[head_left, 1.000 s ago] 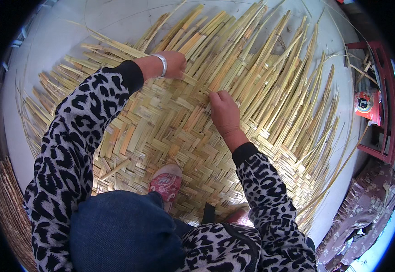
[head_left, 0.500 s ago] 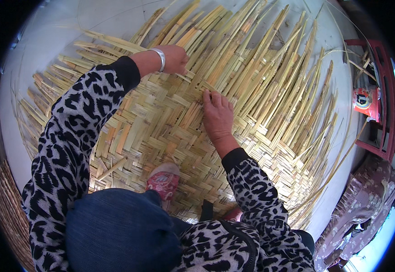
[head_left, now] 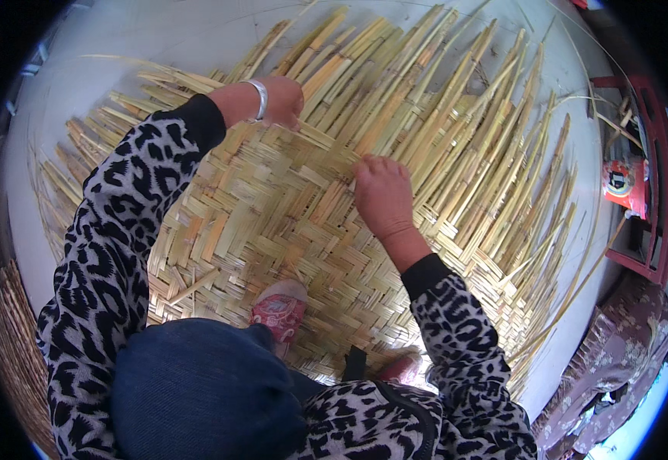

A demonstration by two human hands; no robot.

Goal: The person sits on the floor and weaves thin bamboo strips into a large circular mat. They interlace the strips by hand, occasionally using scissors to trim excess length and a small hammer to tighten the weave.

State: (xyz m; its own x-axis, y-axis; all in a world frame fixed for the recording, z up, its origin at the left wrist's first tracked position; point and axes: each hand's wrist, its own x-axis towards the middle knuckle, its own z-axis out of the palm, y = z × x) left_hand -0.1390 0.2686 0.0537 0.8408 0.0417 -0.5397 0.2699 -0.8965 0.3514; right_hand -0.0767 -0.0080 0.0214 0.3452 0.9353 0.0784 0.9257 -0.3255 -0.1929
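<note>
A large mat (head_left: 272,192) of flat, pale split reed strips in a slanting weave lies on the floor. Along its far side, long loose strip ends (head_left: 395,84) fan outward. My left hand (head_left: 282,103), with a silver bracelet at the wrist, is closed at the far edge of the weave. A crosswise reed strip (head_left: 317,138) runs from under its fingers toward my right hand (head_left: 384,195). The right fingers are curled and pinched at that strip's near end, low against the weave. Both sets of fingertips are partly hidden.
My pink patterned shoe (head_left: 280,310) stands on the mat, near a dark strap-like piece (head_left: 355,360). At the right are a dark red wooden frame (head_left: 659,184), a red package (head_left: 625,184) and a flowered cloth (head_left: 617,345). A bundle of thin brown stalks (head_left: 19,337) lies at the left.
My left hand has shifted a little to the left. The right hand has moved right and slightly nearer, its fingers more curled. The view has tilted slightly.
</note>
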